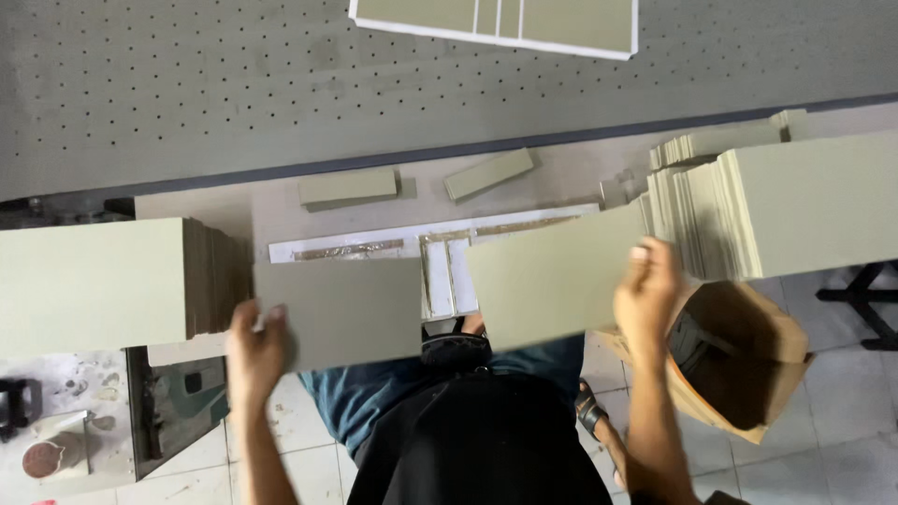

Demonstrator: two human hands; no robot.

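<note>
- Both hands are busy, each gripping one flat grey-green board by its outer edge.
- Left hand (254, 348) pinches the left edge of the left board (341, 310), fingers curled over the top face, thumb underneath as far as I can tell; that board hangs level in front of the person's lap, just off the counter (561, 173).
- Right hand (647, 297) clamps the right edge of the right board (557, 276), which tilts up a little toward the right and partly overlaps the counter edge.
- Between the two boards, a white tray-like frame (440, 257) with narrow strips lies on the counter, partly covered by both boards.
- To the left, a tall stack of the same boards (103, 281) sits just beside the left hand; to the right, a fanned stack (776, 210) lies touching or nearly touching the right hand's board.
- Farther back, two small blocks of cut strips (348, 187) (489, 174) rest on the counter, then a perforated grey bed (234, 84) carrying a scored sheet (496, 21).
- Below right, an open cardboard box (739, 360) stands on the tiled floor.
- My read: a sorting or moving step, one board per hand, mid-carry. The next move calls for keeping each board flat and squaring its edges to whichever pile receives it.
</note>
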